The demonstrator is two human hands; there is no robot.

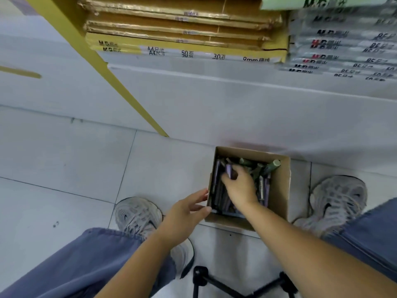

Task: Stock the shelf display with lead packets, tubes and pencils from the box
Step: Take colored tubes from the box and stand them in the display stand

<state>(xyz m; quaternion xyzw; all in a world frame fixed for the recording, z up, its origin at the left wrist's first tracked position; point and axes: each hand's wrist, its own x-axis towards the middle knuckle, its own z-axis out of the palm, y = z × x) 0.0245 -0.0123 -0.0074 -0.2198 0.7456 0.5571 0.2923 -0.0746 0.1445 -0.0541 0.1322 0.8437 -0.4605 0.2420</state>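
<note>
A small brown cardboard box (281, 190) sits on the tiled floor between my feet. It holds several purple lead packets (217, 175) and green tubes (272, 165). My right hand (238, 186) is inside the box, and its fingers pinch a purple lead packet (229, 170) at the left side. Beside the box, my left hand (187, 214) touches its left wall with the fingers loosely curled.
A white shelf base (236, 104) with a yellow upright (120, 87) stands just beyond the box. Stacked paper pads (182, 29) and grey packs (343, 44) fill the shelf above. My shoes (137, 214) flank the box; a black stool frame (242, 284) is below.
</note>
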